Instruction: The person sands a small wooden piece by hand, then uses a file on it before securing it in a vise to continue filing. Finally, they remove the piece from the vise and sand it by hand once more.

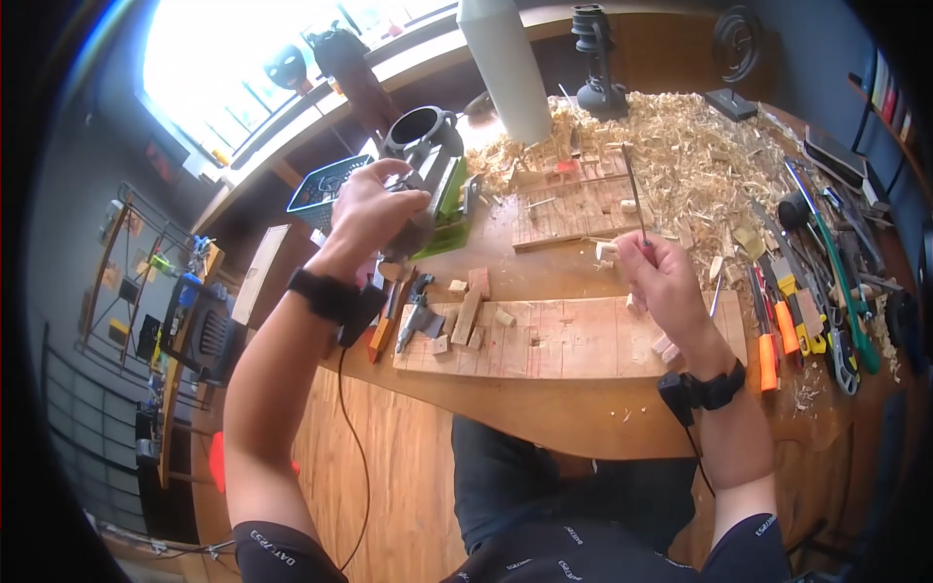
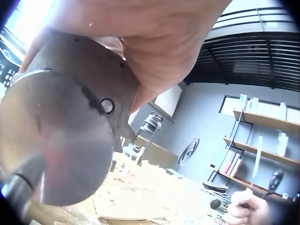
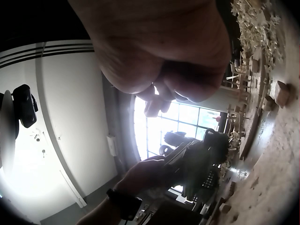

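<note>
My left hand (image 1: 374,209) grips the top of a dark grey metal body that looks like a bench vise (image 2: 93,61), at the left side of the table. In the left wrist view a round, shiny metal end (image 2: 61,140) fills the lower left, with a metal bar end in front of it. My right hand (image 1: 671,282) holds a slim, long-bladed tool (image 1: 633,189) nearly upright by its reddish handle, above a marked wooden board (image 1: 583,335). In the right wrist view the right hand (image 3: 159,51) is dark, and its grip is partly hidden.
A second marked board (image 1: 559,228) lies behind, beside a heap of wood shavings (image 1: 680,136). Handled tools, including an orange-handled one (image 1: 768,360), lie at the right. A glue gun (image 1: 416,316) and small wood blocks (image 1: 468,316) are at the left. A tall pale cylinder (image 1: 505,73) and a lantern (image 1: 598,68) stand behind.
</note>
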### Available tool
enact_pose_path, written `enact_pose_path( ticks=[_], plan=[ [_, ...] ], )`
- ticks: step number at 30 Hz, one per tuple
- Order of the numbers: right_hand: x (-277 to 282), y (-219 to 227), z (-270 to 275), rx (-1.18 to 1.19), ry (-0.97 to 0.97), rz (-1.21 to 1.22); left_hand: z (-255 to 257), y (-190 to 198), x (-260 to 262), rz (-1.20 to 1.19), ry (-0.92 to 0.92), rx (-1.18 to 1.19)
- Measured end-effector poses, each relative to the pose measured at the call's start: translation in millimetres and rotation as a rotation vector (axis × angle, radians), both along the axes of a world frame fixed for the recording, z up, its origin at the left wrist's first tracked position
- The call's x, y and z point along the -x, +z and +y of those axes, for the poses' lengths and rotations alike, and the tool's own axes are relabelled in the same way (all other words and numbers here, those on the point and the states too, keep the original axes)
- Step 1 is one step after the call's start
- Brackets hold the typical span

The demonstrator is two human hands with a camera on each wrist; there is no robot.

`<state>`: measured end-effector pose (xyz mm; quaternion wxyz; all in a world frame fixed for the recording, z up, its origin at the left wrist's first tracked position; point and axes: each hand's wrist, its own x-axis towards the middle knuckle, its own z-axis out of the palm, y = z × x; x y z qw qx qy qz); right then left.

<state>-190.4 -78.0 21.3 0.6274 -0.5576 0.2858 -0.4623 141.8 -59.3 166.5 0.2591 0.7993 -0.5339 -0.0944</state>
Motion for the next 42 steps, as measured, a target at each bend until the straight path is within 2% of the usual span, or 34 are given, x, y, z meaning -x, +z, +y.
enact_pose_path(
  ticks=[6, 12, 13, 17, 21, 25, 26, 28, 39, 42],
  plan=[
    [10.1, 8.3, 3.8, -0.018, -0.033, -0.122, 56.5, 24.3, 48.8, 0.132, -0.101, 0.098],
    [25.0, -2.1, -7.4, -0.04, -0.092, -0.117, 89.4, 24.7, 90.3, 0.072, -0.18, 0.063],
    [29.1, -2.4, -8.0, -0.027, -0.066, -0.132, 96.1, 32.7, 105.9, 0.138, -0.129, 0.0],
    [33.9, 0.5, -9.8, -0.056, -0.048, -0.174, 94.2, 17.0, 106.9, 0.205, -0.149, -0.045],
    [33.0, -0.7, -10.6, -0.053, -0.075, -0.164, 105.9, 12.6, 132.6, 0.048, -0.113, -0.049],
    [33.3, 1.5, -9.9, -0.058, -0.071, -0.145, 121.4, -4.9, 150.2, 0.021, -0.148, -0.078],
    [32.6, -0.5, -10.5, -0.066, -0.061, -0.148, 124.7, -7.2, 160.0, -0.022, -0.103, -0.133],
    [31.1, -3.5, -10.0, -0.07, -0.053, -0.144, 124.7, -37.8, 157.6, -0.124, -0.19, -0.007],
    [26.5, 0.9, -4.1, -0.055, -0.025, -0.113, 137.7, -76.4, 203.8, -0.276, -0.107, 0.081],
    [23.6, -4.1, -5.8, -0.053, -0.011, -0.11, 143.4, -86.3, 220.9, -0.242, -0.082, 0.124]
  ],
)
